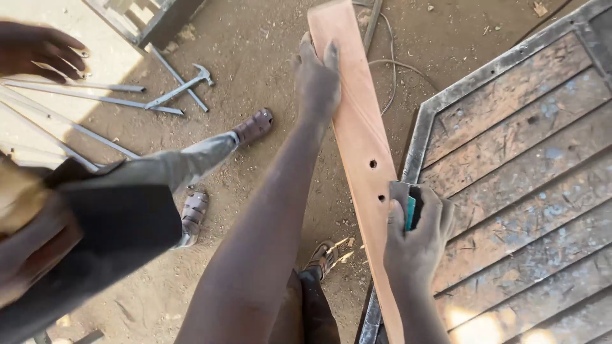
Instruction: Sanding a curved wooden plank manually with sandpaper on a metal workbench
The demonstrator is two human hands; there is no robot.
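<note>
Underfoot I see a dusty dirt floor (255, 57), half in shade, with thin metal rods (83, 95) and a hammer (191, 81) lying to the left and a grey framed metal door (510, 159) of scuffed slats to the right. My left hand (317, 76) lies flat and open on the upper part of a long, smooth, reddish-brown plank (357, 134), fingers stretched along it. My right hand (417, 232) is closed around a small grey block with a teal edge (408, 207), pressed against the plank's right edge just below two drilled holes. Another person's hand (38, 51) shows at top left, and a sandalled foot (254, 125) rests on the dirt.
</note>
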